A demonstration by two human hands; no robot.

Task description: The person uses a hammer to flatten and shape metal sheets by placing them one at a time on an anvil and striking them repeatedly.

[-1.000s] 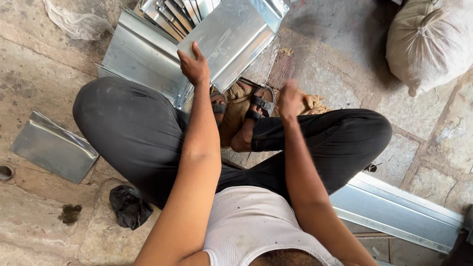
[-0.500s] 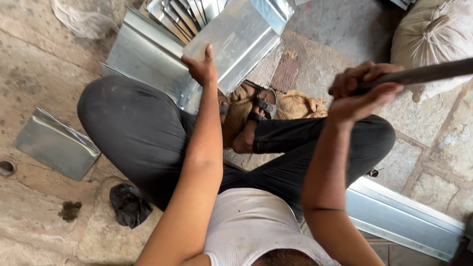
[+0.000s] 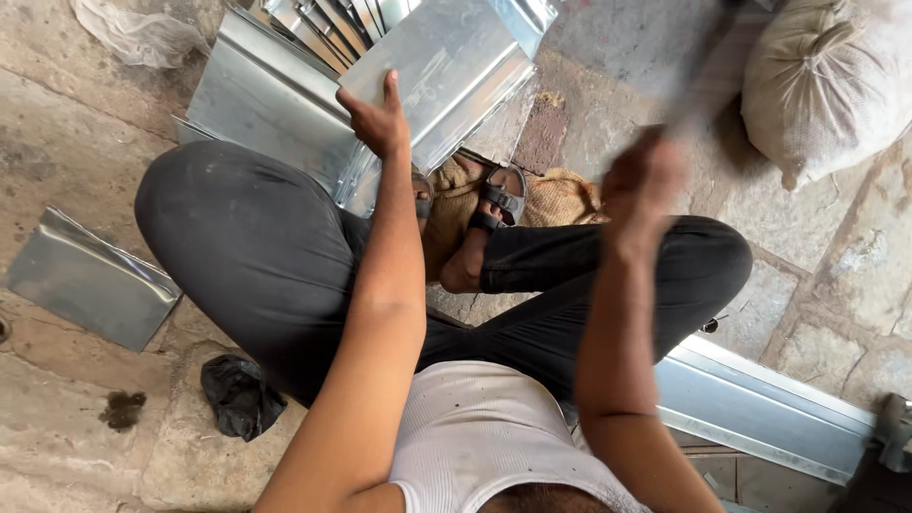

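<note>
The left hand [image 3: 380,119] grips the metal sheet [image 3: 446,66] at twelve o'clock, its edge unfinished as far as shows, while the right hand [image 3: 641,185] clasps a blurred hammer handle [image 3: 708,81] at two o'clock.

Silver-grey metal sheet [image 3: 446,66], black trousers [image 3: 256,256]

Cracked stone-slab floor [image 3: 76,123] in daylight, stuffed sack [image 3: 822,81] nearby.

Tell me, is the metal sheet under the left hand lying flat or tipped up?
Tipped up. The metal sheet slants, its near edge raised under the left hand, which grips that corner above the other stacked sheets.
</note>
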